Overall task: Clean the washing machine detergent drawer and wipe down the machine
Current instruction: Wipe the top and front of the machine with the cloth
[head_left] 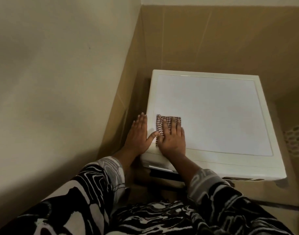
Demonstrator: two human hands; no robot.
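Head view, laundry corner: presses a folded checked cloth (168,123) flat onto the top of the white washing machine (216,112) with the right hand (172,140), fingers straight and spread, gripping nothing. Sets the cloth at 8 o'clock on the lid, near the front-left corner. Braces with the left hand (138,135) just beside it at 9 o'clock, palm down on the lid's left rim, fingers straight and together, thumb reaching to the cloth's edge. Cannot place the detergent drawer for certain; shows only a dark slot (162,174) under the front edge at 7 o'clock, partly behind the right forearm.

Reads as the wipe-down of the top. To do it well: hold the palm flat over the cloth to stop it bunching, sweep in overlapping strokes from 8 o'clock out toward 2 o'clock, trace the raised rim and corners, refold to a clean face once soiled, steady the body with the left hand.

Counts one machine, one cloth, two hands, two patterned sleeves (101,175), two tiled walls (213,39) meeting beyond 11 o'clock.
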